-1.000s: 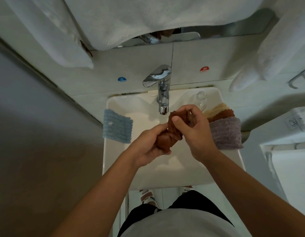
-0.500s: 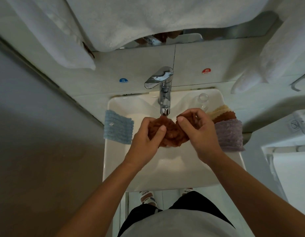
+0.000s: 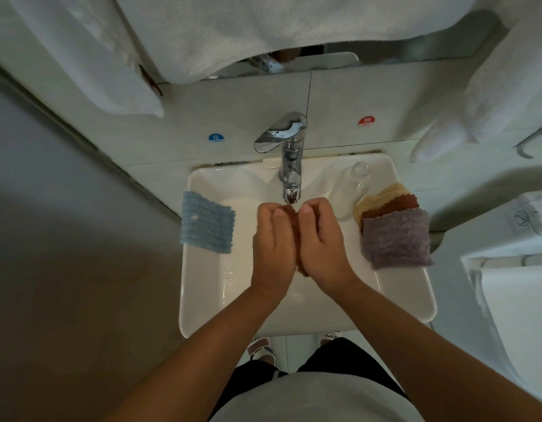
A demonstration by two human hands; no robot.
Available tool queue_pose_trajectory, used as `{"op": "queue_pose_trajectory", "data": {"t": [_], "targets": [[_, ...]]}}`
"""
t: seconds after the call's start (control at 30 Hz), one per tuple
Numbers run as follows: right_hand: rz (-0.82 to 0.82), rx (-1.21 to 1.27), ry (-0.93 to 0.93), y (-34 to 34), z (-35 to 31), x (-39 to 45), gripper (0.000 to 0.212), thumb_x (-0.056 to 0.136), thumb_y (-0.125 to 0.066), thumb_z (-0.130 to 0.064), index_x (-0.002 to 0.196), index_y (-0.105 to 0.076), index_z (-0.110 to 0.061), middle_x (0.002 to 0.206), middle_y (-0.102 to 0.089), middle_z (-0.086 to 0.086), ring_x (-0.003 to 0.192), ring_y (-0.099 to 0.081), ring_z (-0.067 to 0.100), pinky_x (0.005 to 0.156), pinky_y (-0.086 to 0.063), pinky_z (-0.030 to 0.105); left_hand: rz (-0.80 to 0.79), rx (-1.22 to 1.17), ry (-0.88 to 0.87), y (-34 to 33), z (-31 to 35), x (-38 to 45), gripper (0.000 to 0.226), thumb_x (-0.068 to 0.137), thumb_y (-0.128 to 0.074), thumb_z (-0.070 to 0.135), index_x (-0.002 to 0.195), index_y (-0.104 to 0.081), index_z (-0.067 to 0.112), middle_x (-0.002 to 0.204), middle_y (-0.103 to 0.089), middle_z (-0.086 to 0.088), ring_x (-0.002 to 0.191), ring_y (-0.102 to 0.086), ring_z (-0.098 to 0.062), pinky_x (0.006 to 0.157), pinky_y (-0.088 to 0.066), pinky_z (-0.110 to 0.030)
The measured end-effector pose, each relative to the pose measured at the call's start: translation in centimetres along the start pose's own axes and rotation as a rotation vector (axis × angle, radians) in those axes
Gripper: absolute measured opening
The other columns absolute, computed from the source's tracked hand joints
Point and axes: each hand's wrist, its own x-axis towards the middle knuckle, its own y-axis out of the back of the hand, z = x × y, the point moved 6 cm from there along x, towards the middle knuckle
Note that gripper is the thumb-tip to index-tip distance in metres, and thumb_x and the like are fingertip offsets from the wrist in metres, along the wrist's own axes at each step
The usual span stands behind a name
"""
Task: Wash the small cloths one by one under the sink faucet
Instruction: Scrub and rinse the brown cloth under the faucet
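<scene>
Both hands are pressed together over the white sink, right under the spout of the chrome faucet. My left hand and my right hand grip a bunched rust-brown cloth between them; only a thin strip of it shows between the palms. A blue cloth lies over the sink's left rim. On the right rim sits a stack of cloths: purple on top, brown and cream beneath.
A clear glass stands on the sink's back right corner. White towels hang above the faucet, and more hang at the right. A grey wall runs close along the left. Cold and hot stickers mark the tiles.
The brown cloth was spread between my hands below the spout; my hands have since closed together around it, bunching it so it is almost hidden.
</scene>
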Motion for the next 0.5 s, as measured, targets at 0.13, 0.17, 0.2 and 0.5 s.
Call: {"op": "queue_pose_trajectory", "data": {"t": [0.13, 0.17, 0.2, 0.5], "targets": [[0.065, 0.051, -0.047, 0.5, 0.2, 0.0, 0.018, 0.111, -0.036, -0.024, 0.098, -0.047, -0.017, 0.071, -0.053, -0.002, 0.054, -0.051, 0.003, 0.048, -0.042, 0.018, -0.133, 0.076, -0.018, -0.6, 0.2, 0.3, 0.012, 0.108, -0.044, 0.019, 0.105, -0.051, 0.011, 0.072, -0.064, 0.007, 0.064, -0.061, -0.011, 0.055, -0.053, -0.036], [0.01, 0.065, -0.046, -0.2, 0.0, -0.5, 0.018, 0.111, -0.035, -0.023, 0.1, -0.046, -0.015, 0.068, -0.051, -0.002, 0.05, -0.049, 0.003, 0.044, -0.04, 0.018, -0.066, 0.041, 0.026, -0.2, -0.1, 0.9, 0.011, 0.108, -0.044, 0.017, 0.104, -0.051, 0.01, 0.073, -0.062, 0.009, 0.066, -0.06, -0.01, 0.058, -0.053, -0.035], [-0.05, 0.067, -0.035, -0.8, -0.1, -1.0, 0.018, 0.111, -0.034, -0.021, 0.101, -0.046, -0.013, 0.066, -0.05, -0.002, 0.047, -0.048, 0.004, 0.042, -0.039, 0.018, 0.005, -0.015, 0.071, 0.2, -0.5, 1.2, 0.011, 0.107, -0.044, 0.015, 0.103, -0.051, 0.009, 0.074, -0.061, 0.01, 0.069, -0.059, -0.009, 0.062, -0.052, -0.035], [-0.096, -0.023, -0.12, -1.8, 0.9, -0.8, 0.022, 0.111, -0.033, -0.026, 0.094, -0.046, -0.019, 0.076, -0.055, -0.001, 0.065, -0.055, 0.009, 0.056, -0.044, 0.028, 0.208, -0.175, 0.178, 0.1, -0.1, 1.5, 0.015, 0.102, -0.041, 0.0, 0.092, -0.052, 0.004, 0.074, -0.052, 0.008, 0.059, -0.051, 0.005, 0.058, -0.044, -0.012]]}}
